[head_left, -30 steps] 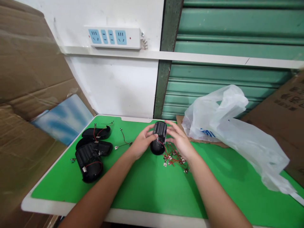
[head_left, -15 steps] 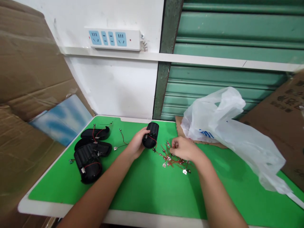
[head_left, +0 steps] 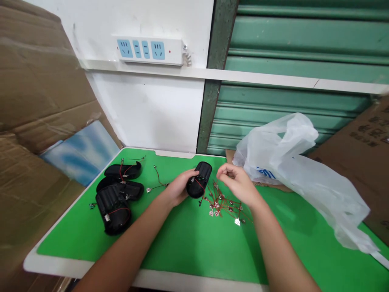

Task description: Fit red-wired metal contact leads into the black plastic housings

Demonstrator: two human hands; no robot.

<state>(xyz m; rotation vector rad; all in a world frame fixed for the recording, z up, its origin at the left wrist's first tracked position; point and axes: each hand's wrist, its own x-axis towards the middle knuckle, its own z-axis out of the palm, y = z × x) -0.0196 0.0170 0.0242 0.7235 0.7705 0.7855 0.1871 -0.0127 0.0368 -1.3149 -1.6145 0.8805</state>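
Note:
My left hand (head_left: 181,187) is closed around a black plastic casing (head_left: 203,172) with ribbed slots, a rounded end and a thin red wire, held tilted above the table. My right hand (head_left: 235,178) hovers just right of the casing, thumb and fingers pinched together; whatever is between the fingertips is too small to make out. Beneath it lies a tangled pile of red wires with small metal contact tabs (head_left: 220,205). Several similar black casings (head_left: 114,207) with red wires are grouped on the left of the table.
A loose wire with metal ends (head_left: 158,175) lies behind my left wrist. A crumpled white plastic bag (head_left: 279,150) rests at the right on a cardboard piece. Cardboard boxes (head_left: 39,73) flank the green-topped table (head_left: 182,243). A socket strip (head_left: 148,50) hangs on the wall.
My left hand has moved the casing slightly right and nearer to me, tilting it. My right hand has lifted away from the wire pile, toward the back.

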